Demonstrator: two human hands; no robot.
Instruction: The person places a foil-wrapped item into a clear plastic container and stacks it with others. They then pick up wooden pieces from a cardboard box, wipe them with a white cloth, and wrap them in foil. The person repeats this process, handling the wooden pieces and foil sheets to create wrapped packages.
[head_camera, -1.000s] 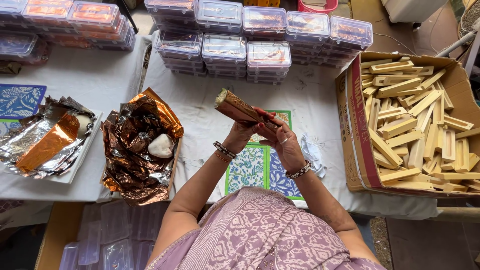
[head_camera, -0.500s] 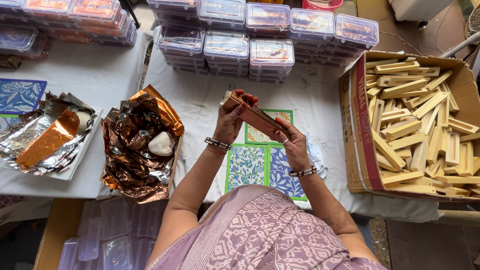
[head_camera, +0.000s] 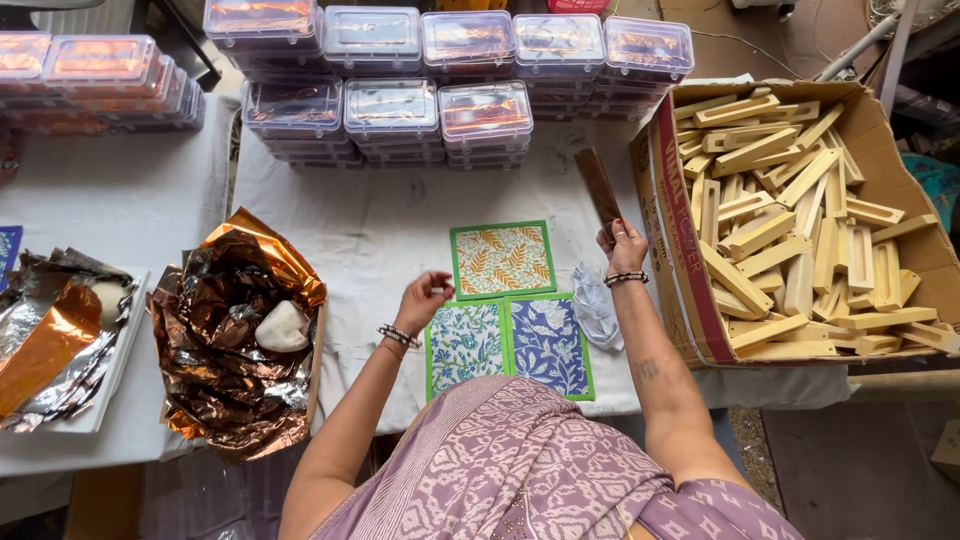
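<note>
Brown bar held in right hand's grip beside the cardboard box; left hand loosely curled, holding nothing, over the worktop.

Mauve garment with white woven pattern; beaded bracelet on each wrist; small tattoo on right forearm.

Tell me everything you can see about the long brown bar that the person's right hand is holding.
The long brown bar is a narrow, flat, straight piece, dark brown with a slight shine, perhaps wrapped in foil; its material cannot be told for sure. The right hand has a grip on its lower end, so the bar points up and slightly left, away from the person. It is held over the white cloth, between the stacked plastic boxes and the cardboard box of pale wooden pieces. Whether its far end touches the cloth is unclear.
</note>
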